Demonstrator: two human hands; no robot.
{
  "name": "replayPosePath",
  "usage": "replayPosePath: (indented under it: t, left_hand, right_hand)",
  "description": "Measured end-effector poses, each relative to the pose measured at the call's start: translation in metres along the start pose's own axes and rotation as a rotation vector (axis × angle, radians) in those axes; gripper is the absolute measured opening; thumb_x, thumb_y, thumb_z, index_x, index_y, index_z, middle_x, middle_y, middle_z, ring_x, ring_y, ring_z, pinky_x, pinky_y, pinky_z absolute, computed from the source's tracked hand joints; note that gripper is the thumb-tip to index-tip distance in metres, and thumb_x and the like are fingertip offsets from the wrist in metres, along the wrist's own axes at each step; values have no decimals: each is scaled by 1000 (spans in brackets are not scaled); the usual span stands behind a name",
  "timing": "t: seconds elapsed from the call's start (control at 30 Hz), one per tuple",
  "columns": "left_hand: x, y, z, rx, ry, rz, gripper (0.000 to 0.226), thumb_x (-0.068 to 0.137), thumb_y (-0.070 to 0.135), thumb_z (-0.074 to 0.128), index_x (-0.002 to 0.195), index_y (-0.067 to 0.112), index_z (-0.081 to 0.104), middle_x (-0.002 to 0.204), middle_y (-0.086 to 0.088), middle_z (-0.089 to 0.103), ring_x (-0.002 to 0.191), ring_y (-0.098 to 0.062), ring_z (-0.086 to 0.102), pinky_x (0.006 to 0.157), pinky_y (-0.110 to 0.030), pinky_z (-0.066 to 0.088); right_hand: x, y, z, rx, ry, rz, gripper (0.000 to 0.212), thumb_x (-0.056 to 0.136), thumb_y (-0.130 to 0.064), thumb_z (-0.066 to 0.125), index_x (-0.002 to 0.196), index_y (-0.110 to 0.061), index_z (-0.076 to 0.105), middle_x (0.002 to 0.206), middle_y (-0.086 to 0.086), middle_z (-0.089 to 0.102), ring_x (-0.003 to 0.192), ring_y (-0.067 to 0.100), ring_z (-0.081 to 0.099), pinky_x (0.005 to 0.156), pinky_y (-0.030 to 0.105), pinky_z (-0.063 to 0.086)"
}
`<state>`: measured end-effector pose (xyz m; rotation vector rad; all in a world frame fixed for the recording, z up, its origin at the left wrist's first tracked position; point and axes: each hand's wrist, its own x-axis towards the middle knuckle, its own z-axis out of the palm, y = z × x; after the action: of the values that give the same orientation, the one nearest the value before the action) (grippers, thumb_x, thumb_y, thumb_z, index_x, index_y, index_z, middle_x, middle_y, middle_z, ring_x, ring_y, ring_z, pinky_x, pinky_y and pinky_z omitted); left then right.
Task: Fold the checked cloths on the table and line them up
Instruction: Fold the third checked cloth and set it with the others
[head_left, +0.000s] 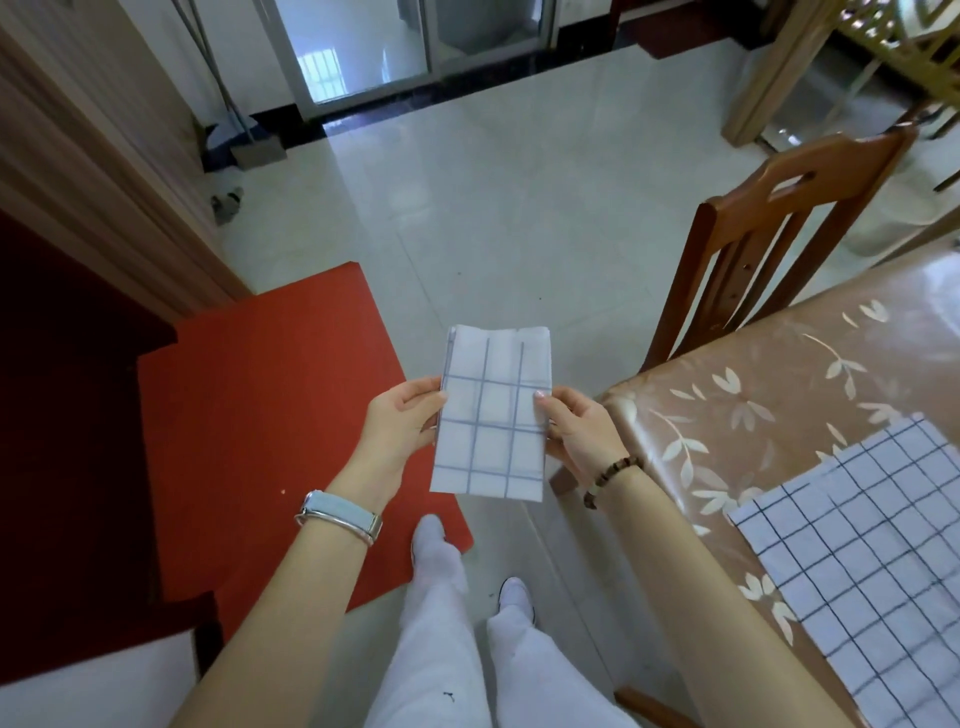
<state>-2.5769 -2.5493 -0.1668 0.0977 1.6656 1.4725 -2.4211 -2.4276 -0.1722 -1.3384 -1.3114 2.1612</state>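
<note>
1. A pale tiled floor (493, 208) fills the middle of the view.
2. A red mat (270, 415) lies on the floor at the left, under the person's left arm.
3. The desk (779, 389) stands at the right under a glossy brown cover printed with pale leaves.
4. A wooden chair (779, 249) stands against the desk's far edge.
5. A spread checked cloth (872, 561), white with dark lines, lies flat on the desk and runs out of frame at the right.
6. A folded checked cloth (493, 415), a narrow white rectangle with blue-grey lines, is held in the air over the floor, left of the desk's corner.
7. The left hand (400, 426) pinches the folded cloth's left edge, and the right hand (582, 431) pinches its right edge, thumbs on top.
8. A light-blue wristwatch (340, 514) sits on the left wrist.
9. A brown bead bracelet (610, 478) sits on the right wrist.
</note>
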Motion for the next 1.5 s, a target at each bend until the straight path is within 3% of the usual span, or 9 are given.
replayPosePath:
  t: [0.2, 0.37, 0.57, 0.7, 0.83, 0.97, 1.13, 1.27, 1.5]
  left_hand:
    - [64, 34, 3, 41, -63, -18, 23, 95, 5, 59, 117, 6, 64, 105, -9, 73, 95, -19, 69, 85, -30, 57]
    - [125, 76, 4, 118, -135, -39, 24, 96, 6, 57, 119, 5, 64, 115, -15, 70, 105, -26, 67, 90, -35, 55]
    - [184, 129, 2, 187, -223, -35, 15, 98, 15, 57, 108, 14, 67, 106, -9, 73, 97, -21, 68, 85, -31, 56]
    - [221, 159, 3, 221, -265, -30, 18, 98, 14, 57, 110, 6, 67, 104, -13, 71, 92, -21, 66, 77, -27, 57]
    - [248, 180, 11, 246, -301, -25, 19, 97, 15, 58, 111, 6, 66, 103, -13, 70, 88, -20, 67, 69, -22, 59]
    - [277, 196, 25, 265, -321, -35, 16, 97, 17, 58, 108, 10, 67, 102, -11, 71, 86, -18, 69, 67, -21, 58]
    - [317, 217, 54, 265, -343, -22, 19, 97, 18, 59, 111, 9, 68, 102, -10, 73, 88, -20, 68, 83, -33, 57]
    - [353, 235, 89, 282, -354, -3, 14, 97, 18, 59, 105, 12, 69, 99, -9, 74, 88, -20, 68, 85, -35, 57]
    - [412, 269, 171, 311, -384, 2, 21, 97, 20, 60, 113, 8, 67, 101, -10, 73, 89, -21, 66, 82, -31, 58]
  right_hand:
    - [49, -28, 16, 36, 43, -11, 12, 98, -15, 52, 96, -10, 63, 91, 7, 68, 82, 19, 65, 85, 38, 56]
    - [98, -55, 40, 91, 127, -14, 13, 98, -15, 51, 95, -11, 63, 92, 7, 67, 84, 20, 65, 84, 38, 55]
    - [149, -88, 76, 172, 222, -20, 16, 99, -17, 50, 92, -15, 65, 89, 4, 69, 81, 16, 65, 73, 33, 56]
    - [175, -108, 91, 235, 279, -34, 15, 99, -16, 50, 96, -13, 65, 88, 3, 68, 78, 15, 64, 65, 27, 55]
    - [196, -124, 95, 265, 315, -42, 15, 98, -17, 50, 102, -10, 63, 91, 4, 67, 79, 14, 63, 67, 27, 55]
    - [221, -144, 90, 269, 329, -44, 15, 99, -17, 50, 100, -12, 63, 88, 3, 66, 75, 14, 62, 66, 28, 55]
    - [258, -174, 74, 295, 332, -62, 13, 97, -18, 52, 93, -16, 64, 79, 0, 64, 60, 8, 58, 66, 28, 52]
    - [293, -204, 51, 312, 334, -81, 13, 97, -18, 52, 93, -17, 64, 76, -3, 63, 53, 3, 58, 62, 26, 52]
    - [348, -263, -3, 346, 375, -82, 13, 97, -19, 54, 90, -19, 65, 81, -1, 68, 63, 8, 62, 66, 29, 55]
